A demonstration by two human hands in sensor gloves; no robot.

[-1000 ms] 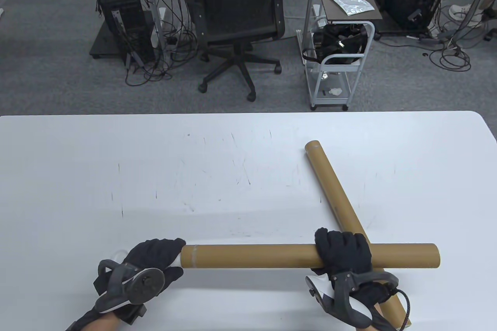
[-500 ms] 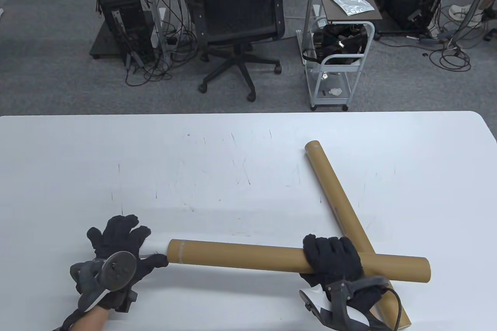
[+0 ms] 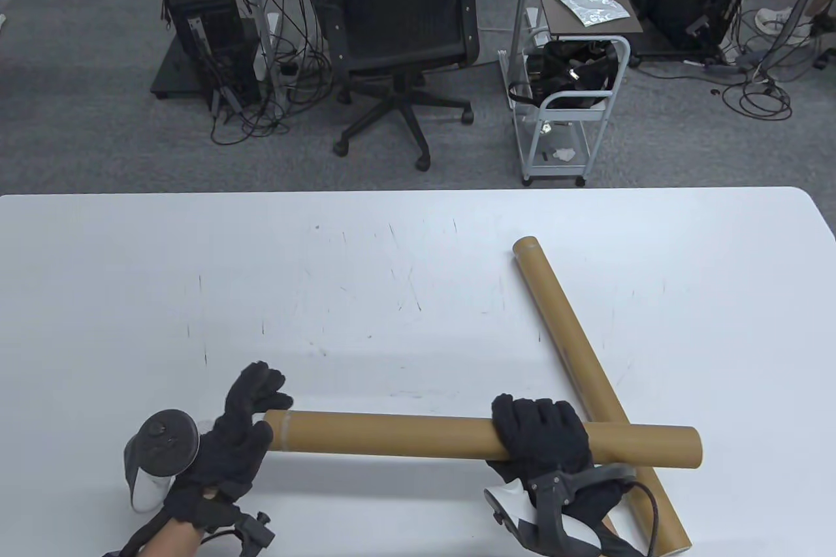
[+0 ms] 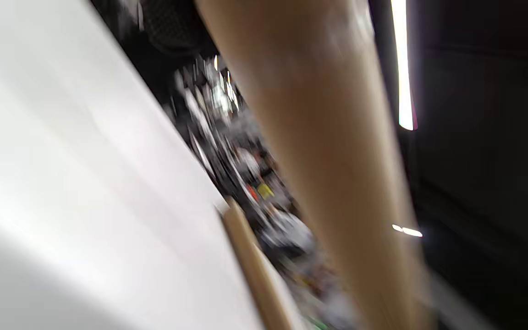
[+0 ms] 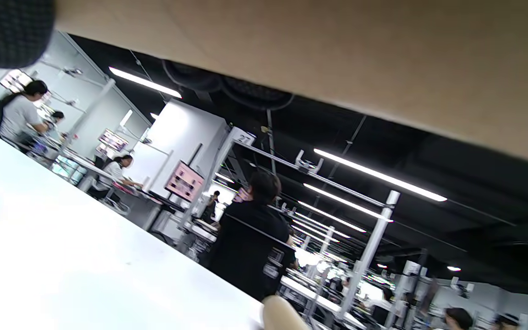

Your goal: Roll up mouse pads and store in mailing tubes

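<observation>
Two brown cardboard mailing tubes on the white counter (image 3: 392, 270), crossed. Landmark: the crossing point, near the counter's front right.

The lower tube (image 3: 568, 335) lies flat on the counter, running from beyond the crossing back toward the person's edge. The upper tube (image 3: 392, 433) lies across it, stretching well left of the crossing with only a short stub to the right; it looks lifted or propped rather than flat, since it rides over the other tube.

Right hand (image 3: 542, 436): just left of the crossing, fingers curled over the top of the upper tube, gripping it. Likely reason: to hold it level and steady while the other end is worked.

Left hand (image 3: 245, 426): at the far-left end of the upper tube. Fingers mostly straight and a little spread, palm against the tube mouth. A pale edge (image 3: 277, 429) shows right at that end, either a cap or the rim of something inside; cannot tell which. My reading: the palm is seating a cap or pushing the contents home.

No mouse pad visible anywhere; if one is present, it is inside a tube. Left wrist view too blurred to add detail. Right wrist view shows only the tube's underside close up.
</observation>
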